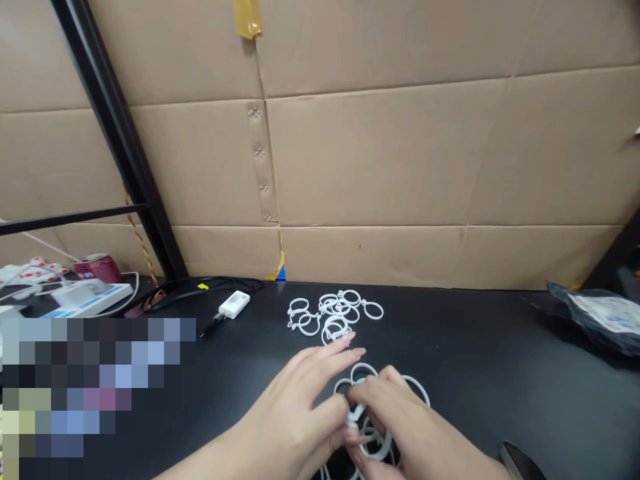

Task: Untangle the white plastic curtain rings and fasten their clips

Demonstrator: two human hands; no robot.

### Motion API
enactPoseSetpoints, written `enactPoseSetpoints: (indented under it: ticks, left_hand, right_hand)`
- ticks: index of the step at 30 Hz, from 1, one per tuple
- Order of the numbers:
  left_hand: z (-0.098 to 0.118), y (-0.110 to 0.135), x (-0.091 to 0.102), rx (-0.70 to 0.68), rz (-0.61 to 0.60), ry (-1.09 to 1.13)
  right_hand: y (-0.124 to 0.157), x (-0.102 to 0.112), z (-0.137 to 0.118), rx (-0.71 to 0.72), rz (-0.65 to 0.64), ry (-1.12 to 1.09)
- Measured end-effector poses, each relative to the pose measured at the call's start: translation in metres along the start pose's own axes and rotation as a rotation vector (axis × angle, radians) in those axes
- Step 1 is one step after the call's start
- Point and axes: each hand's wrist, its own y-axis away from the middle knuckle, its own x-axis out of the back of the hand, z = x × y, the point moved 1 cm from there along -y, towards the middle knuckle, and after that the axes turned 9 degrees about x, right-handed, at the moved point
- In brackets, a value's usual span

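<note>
Both hands are closed in, left hand (303, 410) and right hand (405, 430) pinching one bunch of white rings (364, 369) at the table's (475, 353) near edge. It looks like clasp work, calling for fine fingertip control. The spare pile (334, 312) lies just beyond.

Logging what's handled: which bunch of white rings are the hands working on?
The near bunch, gripped between the left hand and right hand. The far bunch lies spread out farther back, toward the cardboard wall.
</note>
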Motion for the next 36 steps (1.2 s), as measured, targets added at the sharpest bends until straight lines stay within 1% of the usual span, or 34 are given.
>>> enactPoseSetpoints:
  ticks: [2,5,10,15,19,23,28,32,34,36]
  left_hand:
    - [0.000,0.001,0.000,-0.005,0.005,0.008]
    - [0.001,0.002,-0.003,-0.025,0.009,0.046]
    - [0.002,0.003,-0.007,-0.053,0.067,0.073]
    - [0.003,0.002,-0.007,-0.070,0.053,0.046]
    - [0.003,0.001,-0.006,-0.074,0.059,0.037]
    - [0.003,0.001,-0.006,-0.095,0.069,0.035]
    - [0.004,0.002,-0.005,-0.103,0.038,0.001]
    - [0.002,0.003,-0.005,-0.125,0.041,-0.008]
    - [0.001,0.003,-0.005,-0.116,0.047,-0.009]
    - [0.001,0.004,-0.005,-0.096,0.077,-0.008]
  right_hand:
    - [0.000,-0.001,-0.002,0.003,-0.024,0.029]
    - [0.002,-0.001,-0.003,0.025,-0.018,0.084]
    - [0.005,-0.002,-0.002,0.139,-0.028,0.128]
    - [0.003,-0.006,0.003,0.243,0.034,0.190]
    - [0.006,-0.010,0.004,0.269,0.051,0.210]
    - [0.009,-0.010,0.002,0.238,0.032,0.211]
    - [0.008,-0.006,-0.001,0.189,0.001,0.181]
    - [0.010,-0.004,-0.001,0.164,0.042,0.151]
    - [0.010,-0.004,0.000,0.149,0.090,0.158]
    - [0.009,-0.003,0.001,0.139,0.142,0.173]
